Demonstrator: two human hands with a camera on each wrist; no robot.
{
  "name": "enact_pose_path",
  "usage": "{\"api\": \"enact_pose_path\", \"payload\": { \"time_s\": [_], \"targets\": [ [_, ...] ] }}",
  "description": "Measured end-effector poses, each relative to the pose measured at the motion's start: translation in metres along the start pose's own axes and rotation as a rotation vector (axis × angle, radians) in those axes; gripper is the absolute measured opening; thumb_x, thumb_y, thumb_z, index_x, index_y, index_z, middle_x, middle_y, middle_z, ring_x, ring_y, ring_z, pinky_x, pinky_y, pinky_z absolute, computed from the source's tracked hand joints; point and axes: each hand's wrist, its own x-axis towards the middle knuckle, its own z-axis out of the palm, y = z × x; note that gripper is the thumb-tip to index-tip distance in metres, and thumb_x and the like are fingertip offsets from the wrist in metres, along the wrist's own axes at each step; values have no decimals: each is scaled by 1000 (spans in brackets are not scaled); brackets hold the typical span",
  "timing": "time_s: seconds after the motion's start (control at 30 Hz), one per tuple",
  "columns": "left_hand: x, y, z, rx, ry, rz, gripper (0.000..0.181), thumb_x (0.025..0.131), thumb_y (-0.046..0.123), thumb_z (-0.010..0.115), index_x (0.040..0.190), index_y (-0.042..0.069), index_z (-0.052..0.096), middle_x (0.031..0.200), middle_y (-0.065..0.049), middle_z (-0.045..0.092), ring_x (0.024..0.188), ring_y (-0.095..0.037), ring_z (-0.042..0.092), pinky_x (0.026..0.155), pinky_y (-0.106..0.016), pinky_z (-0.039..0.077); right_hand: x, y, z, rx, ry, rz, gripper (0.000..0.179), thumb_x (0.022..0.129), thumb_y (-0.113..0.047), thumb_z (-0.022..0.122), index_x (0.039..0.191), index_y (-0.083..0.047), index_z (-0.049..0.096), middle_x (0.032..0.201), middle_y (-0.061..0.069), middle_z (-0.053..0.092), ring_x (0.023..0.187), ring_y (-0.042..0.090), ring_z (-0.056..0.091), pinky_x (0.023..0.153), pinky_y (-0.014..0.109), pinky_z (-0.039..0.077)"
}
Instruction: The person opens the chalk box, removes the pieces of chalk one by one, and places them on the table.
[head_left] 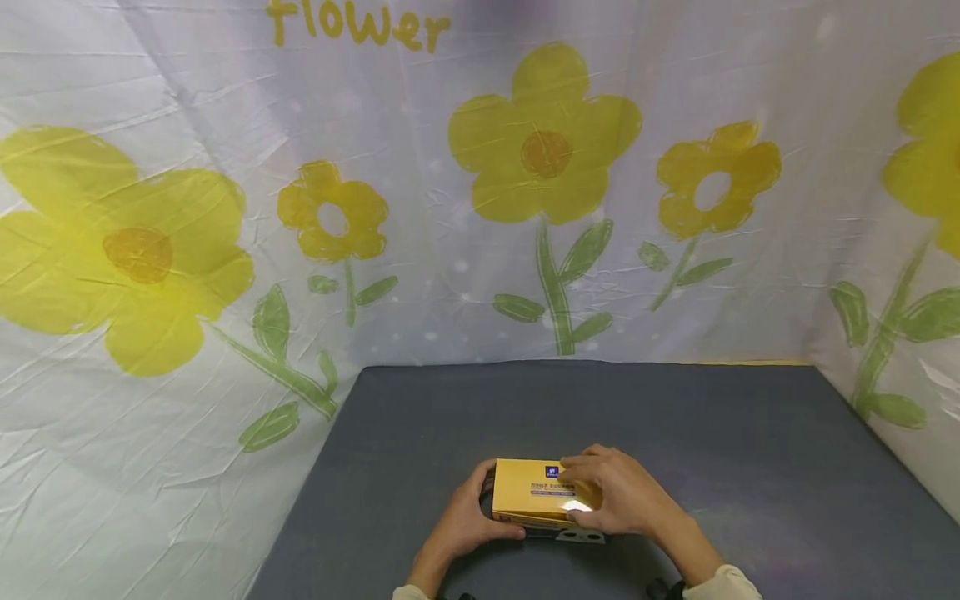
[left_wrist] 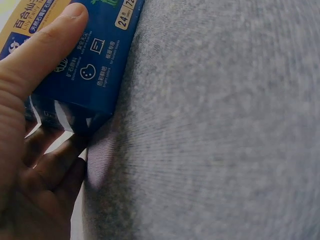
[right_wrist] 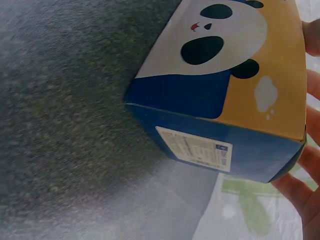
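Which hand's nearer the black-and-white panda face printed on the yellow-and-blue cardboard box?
Right. The right hand is just above the panda face, touching the box; the left hand grips the box's left end.

Box was a cuboid w/ glossy yellow top, sm. blue logo & txt, dk. blue on lower sides; panda face on one side, white label on blue end. Sat lower ctr. of head view, yellow top up; upper L in L-wrist view.
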Motion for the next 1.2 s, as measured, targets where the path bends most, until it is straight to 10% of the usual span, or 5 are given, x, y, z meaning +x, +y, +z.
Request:
{"api": "enact_pose_path", "payload": {
  "time_s": [0.63, 1.2],
  "targets": [
    [-1, -5, -3, -22, -26, 15, 104, 68, 41, 95, 155, 26, 39, 143, 6, 60, 131, -20, 58, 110, -55, 40, 2, -1, -9, 174, 23, 59, 33, 85, -35, 80, 116, -25, 77, 120, -1, 75, 98, 11, 66, 75, 32, 51],
    [-3, -1, -3, -69, -18, -2, 98, 67, 32, 96, 149, 36, 42, 141, 8, 60, 131, -21, 56, 110, -53, 39, -53, 11, -17, 117, 280, 92, 44, 75, -22, 91, 115, -25, 74, 117, -3, 74, 103, 13, 66, 83, 46, 55]
  ]
}}
